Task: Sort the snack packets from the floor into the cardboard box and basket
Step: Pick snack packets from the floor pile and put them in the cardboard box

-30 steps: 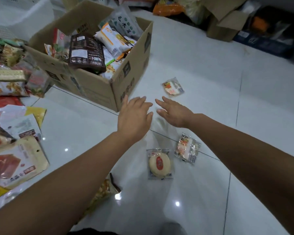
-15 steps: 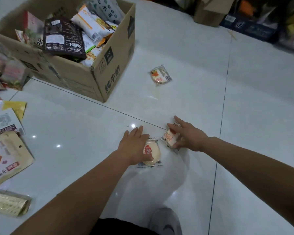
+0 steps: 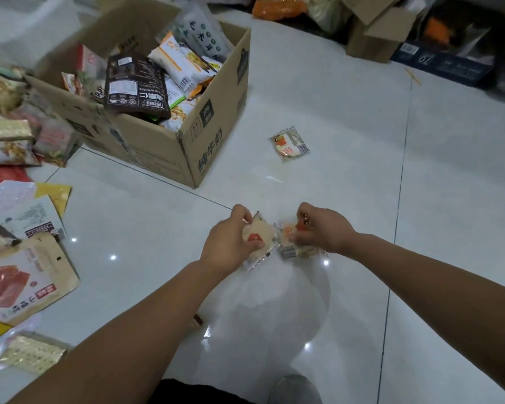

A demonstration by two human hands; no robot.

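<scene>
Gripping round cake packet (image 3: pixel 260 237) in left hand (image 3: pixel 231 246).

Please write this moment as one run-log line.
left hand: holds cake packet | right hand: holds small packet | third packet: on floor | box: part filled

left grip (image 3: pixel 227 244): now pinches cake packet (image 3: pixel 259 234) | right grip (image 3: pixel 323 228): now pinches small packet (image 3: pixel 289 248)

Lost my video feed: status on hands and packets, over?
Left hand grips round cake packet. Right hand grips small packet. Third packet loose near cardboard box. Nothing blocking.
</scene>
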